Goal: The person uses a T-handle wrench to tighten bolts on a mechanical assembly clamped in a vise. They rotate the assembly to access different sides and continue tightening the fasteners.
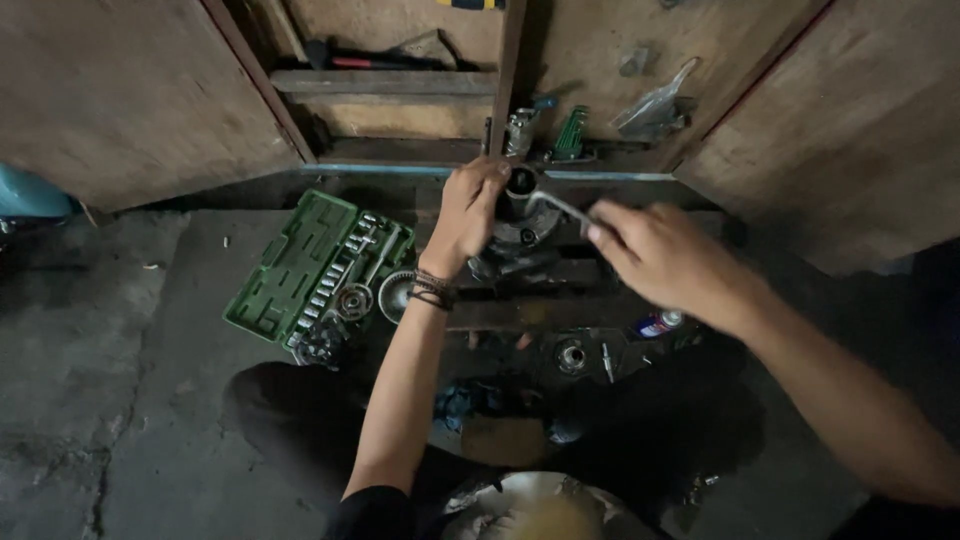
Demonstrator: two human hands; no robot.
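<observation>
My left hand point(470, 212) grips the top of an upright metal part point(520, 225) that stands on a dark wooden block in front of an open cupboard. A beaded band circles that wrist. My right hand point(655, 255) is closed on the end of a thin metal wrench handle point(562, 207) whose other end sits at the top of the metal part. The part's base is round and grey, partly hidden behind my left hand.
An open green socket case point(300, 262) lies on the concrete floor to the left, with round metal parts point(375, 298) beside it. A small bearing-like piece point(571, 355) and a spray can point(658, 323) lie near my knees. Green hex keys point(571, 135) hang on the cupboard shelf; wooden doors stand open on both sides.
</observation>
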